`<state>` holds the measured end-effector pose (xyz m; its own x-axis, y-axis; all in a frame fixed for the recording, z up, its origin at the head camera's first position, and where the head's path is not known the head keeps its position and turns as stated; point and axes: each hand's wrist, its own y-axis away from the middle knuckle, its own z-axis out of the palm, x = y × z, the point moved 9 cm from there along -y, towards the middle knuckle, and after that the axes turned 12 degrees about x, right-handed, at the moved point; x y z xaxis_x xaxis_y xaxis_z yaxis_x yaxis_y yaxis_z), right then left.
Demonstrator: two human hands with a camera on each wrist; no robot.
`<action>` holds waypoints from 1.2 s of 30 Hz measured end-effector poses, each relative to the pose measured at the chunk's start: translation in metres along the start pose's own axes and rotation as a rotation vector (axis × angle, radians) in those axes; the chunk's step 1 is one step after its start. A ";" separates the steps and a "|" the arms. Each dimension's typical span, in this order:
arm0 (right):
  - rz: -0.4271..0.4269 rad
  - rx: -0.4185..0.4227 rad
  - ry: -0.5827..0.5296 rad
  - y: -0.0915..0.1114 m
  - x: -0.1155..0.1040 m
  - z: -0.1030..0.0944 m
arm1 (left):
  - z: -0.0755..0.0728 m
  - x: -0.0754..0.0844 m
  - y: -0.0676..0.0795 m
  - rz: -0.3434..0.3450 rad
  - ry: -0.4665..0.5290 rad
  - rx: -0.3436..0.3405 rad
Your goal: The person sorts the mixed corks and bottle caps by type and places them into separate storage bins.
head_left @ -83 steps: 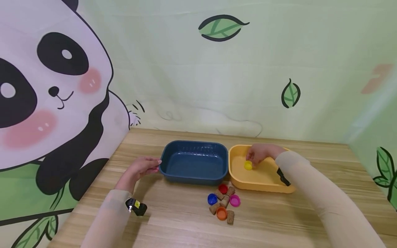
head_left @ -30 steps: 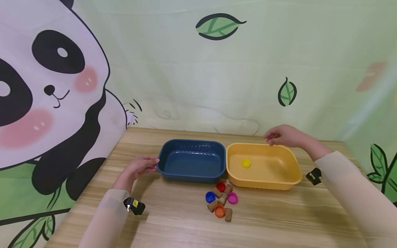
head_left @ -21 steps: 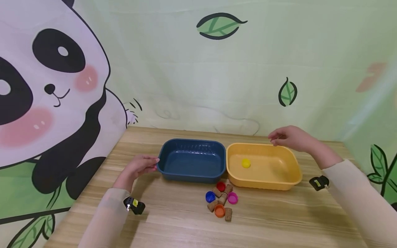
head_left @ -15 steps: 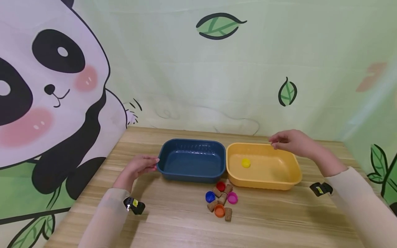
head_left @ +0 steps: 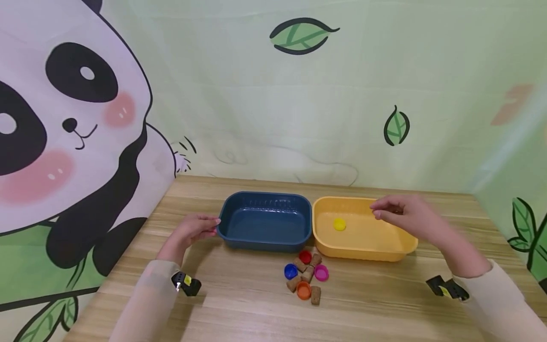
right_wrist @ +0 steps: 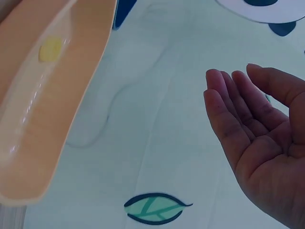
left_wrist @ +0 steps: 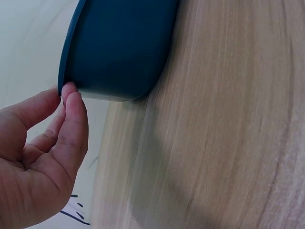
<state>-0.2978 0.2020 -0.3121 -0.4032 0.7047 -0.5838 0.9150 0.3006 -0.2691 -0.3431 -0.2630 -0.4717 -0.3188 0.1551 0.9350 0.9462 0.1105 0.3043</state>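
A person in pale sleeves (head_left: 143, 304) works at a light wood-grain table (head_left: 239, 308) with two trays set side by side. The left hand (head_left: 194, 229) pinches the left end of a dark blue tray (head_left: 265, 225), thumb and fingertips together on the rim. The right hand (head_left: 406, 214) hangs over the right part of a yellow tray (head_left: 363, 240), fingers loosely bent, a narrow gap between them and the thumb, palm bare; its height above the rim is hard to judge. A yellow cap (head_left: 339, 224) lies on the yellow tray's floor, toward the left end, apart from that hand. In front of where the trays meet, a loose cluster lies on the table: a red cap (head_left: 305, 257) at the back, a blue cap (head_left: 291, 271) on the left, a pink cap (head_left: 322, 272) on the right and an orange cap (head_left: 304, 290) toward the person, with five brown corks (head_left: 315, 295) among them. Each wrist carries a small black device (head_left: 186, 283). Behind stands a pale green backdrop (head_left: 239, 95) with leaves (head_left: 303, 36) and, at left, a large panda (head_left: 100, 114).
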 end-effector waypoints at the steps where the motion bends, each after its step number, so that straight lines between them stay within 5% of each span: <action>1: -0.003 0.005 -0.011 0.004 -0.004 0.002 | 0.000 0.000 0.000 -0.002 -0.001 -0.001; 10: 0.034 -0.021 -0.117 0.040 -0.020 0.039 | 0.000 -0.001 -0.001 0.000 -0.011 0.006; 17: -0.047 -0.032 -0.217 0.060 -0.031 0.059 | -0.001 -0.001 -0.002 -0.005 -0.027 0.006; 36: -0.005 -0.229 -0.186 0.077 -0.024 0.142 | 0.001 -0.001 -0.003 0.004 -0.025 -0.003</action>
<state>-0.2192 0.1172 -0.4273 -0.3836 0.5795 -0.7191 0.8839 0.4559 -0.1042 -0.3457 -0.2629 -0.4736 -0.3162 0.1797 0.9315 0.9476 0.1068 0.3010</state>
